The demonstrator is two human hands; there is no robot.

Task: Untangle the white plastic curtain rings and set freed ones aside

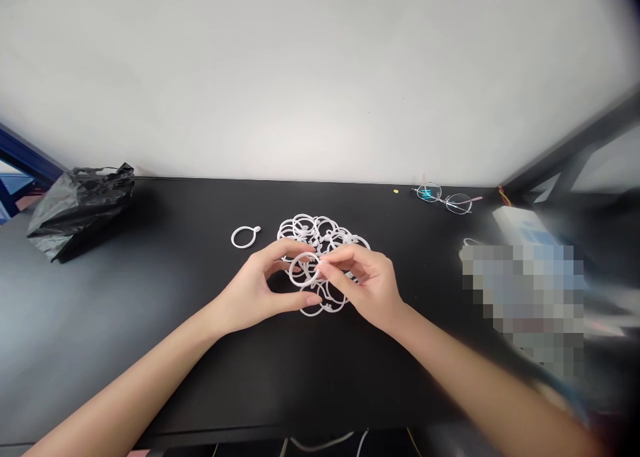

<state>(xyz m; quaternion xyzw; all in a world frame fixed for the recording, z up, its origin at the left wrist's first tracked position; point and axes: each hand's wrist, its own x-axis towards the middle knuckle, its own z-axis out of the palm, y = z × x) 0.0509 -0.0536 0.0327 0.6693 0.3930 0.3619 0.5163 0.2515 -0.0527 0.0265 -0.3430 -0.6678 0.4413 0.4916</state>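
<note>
Between my thumb and fingertips, my right hand [373, 280] pinches a white plastic curtain ring [291, 273] by the small eyelet on its right side. My left hand [253, 287] is around the ring's left side, thumb and fingers apart. Its fingertips are near or against the ring's top; I cannot tell if they touch. The left thumb sits below the ring, clear of it. Under and behind both hands lies a loose pile of similar white curtain rings [327, 220], partly hidden by them. One single curtain ring [233, 238] lies apart on the black table, left of the pile.
A crumpled black plastic bag [83, 207] stands at the far left of the black table [240, 383]. Eyeglasses [443, 200] lie at the back right. A white box [520, 220] and blurred items are on the right. A pale wall rises behind the table.
</note>
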